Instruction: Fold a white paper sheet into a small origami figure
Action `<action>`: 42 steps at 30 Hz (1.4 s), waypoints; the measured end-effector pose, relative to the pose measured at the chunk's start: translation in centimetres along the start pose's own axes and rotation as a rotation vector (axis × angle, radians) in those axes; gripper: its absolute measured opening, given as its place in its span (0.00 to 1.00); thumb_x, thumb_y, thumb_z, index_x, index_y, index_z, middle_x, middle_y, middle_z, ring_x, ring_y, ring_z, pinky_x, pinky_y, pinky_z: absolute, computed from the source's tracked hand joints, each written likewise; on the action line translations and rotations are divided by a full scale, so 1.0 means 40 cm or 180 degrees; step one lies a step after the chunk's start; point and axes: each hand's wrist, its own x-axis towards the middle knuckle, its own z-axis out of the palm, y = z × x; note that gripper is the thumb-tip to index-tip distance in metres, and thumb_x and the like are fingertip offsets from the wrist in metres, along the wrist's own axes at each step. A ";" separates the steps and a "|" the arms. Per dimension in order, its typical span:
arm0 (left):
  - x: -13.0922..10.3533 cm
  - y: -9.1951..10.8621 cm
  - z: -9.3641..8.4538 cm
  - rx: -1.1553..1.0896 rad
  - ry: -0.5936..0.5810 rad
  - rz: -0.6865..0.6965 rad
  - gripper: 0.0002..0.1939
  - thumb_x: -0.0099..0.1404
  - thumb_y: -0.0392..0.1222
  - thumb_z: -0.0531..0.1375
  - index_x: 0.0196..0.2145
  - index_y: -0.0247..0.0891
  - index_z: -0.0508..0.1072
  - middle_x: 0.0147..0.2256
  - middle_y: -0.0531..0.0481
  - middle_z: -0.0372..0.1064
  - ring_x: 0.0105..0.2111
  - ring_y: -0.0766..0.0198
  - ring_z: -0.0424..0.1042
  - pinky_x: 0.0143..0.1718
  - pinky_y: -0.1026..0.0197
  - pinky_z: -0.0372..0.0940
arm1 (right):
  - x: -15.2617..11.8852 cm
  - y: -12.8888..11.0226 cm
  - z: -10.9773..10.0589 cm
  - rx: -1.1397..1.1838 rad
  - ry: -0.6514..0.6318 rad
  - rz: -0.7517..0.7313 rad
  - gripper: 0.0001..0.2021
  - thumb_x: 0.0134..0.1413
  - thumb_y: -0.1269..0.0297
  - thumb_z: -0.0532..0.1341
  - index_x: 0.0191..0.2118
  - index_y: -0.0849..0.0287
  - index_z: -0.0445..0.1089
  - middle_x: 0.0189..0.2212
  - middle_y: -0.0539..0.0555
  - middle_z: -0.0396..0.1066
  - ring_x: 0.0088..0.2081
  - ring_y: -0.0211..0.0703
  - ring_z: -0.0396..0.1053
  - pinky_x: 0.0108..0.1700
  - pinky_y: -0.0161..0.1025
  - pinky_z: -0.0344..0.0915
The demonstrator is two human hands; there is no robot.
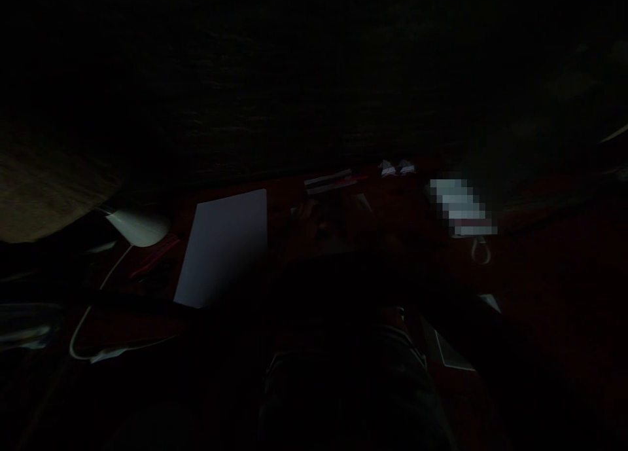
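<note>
The picture is very dark. Near the middle of the reddish surface, my left hand is a faint shape, and my right hand seems to merge with shadow close beside it. Their fingers are too dim to make out, and whether they hold anything is hidden. A small pale edge, perhaps paper, shows by the hands. Just beyond them lies a grey strip-like thing with a red stick-like piece along it. A large white sheet lies to their left.
At the left are a white cone-shaped thing, a pale cord and a red object. Two small crumpled white pieces sit at the back. On the right lie a blurred-out white item with a loop and a pale-edged flat thing.
</note>
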 end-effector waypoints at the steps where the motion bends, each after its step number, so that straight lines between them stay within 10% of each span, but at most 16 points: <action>1: -0.001 0.000 0.002 0.0020 0.0002 -0.0023 0.26 0.74 0.50 0.62 0.65 0.39 0.65 0.68 0.33 0.57 0.65 0.38 0.61 0.63 0.37 0.63 | -0.001 -0.003 -0.004 -0.0021 -0.0019 0.0015 0.34 0.75 0.38 0.50 0.68 0.60 0.72 0.67 0.69 0.67 0.66 0.65 0.64 0.66 0.61 0.64; 19: 0.006 0.014 -0.018 0.0464 0.0323 -0.0146 0.24 0.78 0.50 0.57 0.66 0.38 0.68 0.63 0.35 0.65 0.63 0.41 0.66 0.66 0.39 0.64 | -0.005 -0.007 -0.043 -0.0677 -0.0093 0.0417 0.26 0.76 0.55 0.55 0.69 0.63 0.72 0.72 0.72 0.64 0.72 0.73 0.59 0.71 0.67 0.56; 35: -0.007 0.021 -0.025 0.0724 0.0412 -0.0674 0.37 0.74 0.64 0.59 0.65 0.30 0.69 0.66 0.26 0.63 0.65 0.29 0.63 0.65 0.32 0.61 | -0.009 0.005 -0.053 -0.0764 0.0055 0.0993 0.36 0.71 0.35 0.54 0.56 0.66 0.80 0.66 0.77 0.69 0.66 0.78 0.66 0.65 0.71 0.63; 42: -0.003 0.014 -0.029 0.0425 0.0433 -0.0525 0.37 0.72 0.57 0.63 0.70 0.34 0.61 0.68 0.28 0.60 0.68 0.30 0.62 0.68 0.32 0.61 | -0.023 0.015 -0.057 -0.0615 0.0140 0.0811 0.38 0.71 0.42 0.59 0.71 0.72 0.65 0.70 0.81 0.63 0.69 0.79 0.63 0.67 0.73 0.62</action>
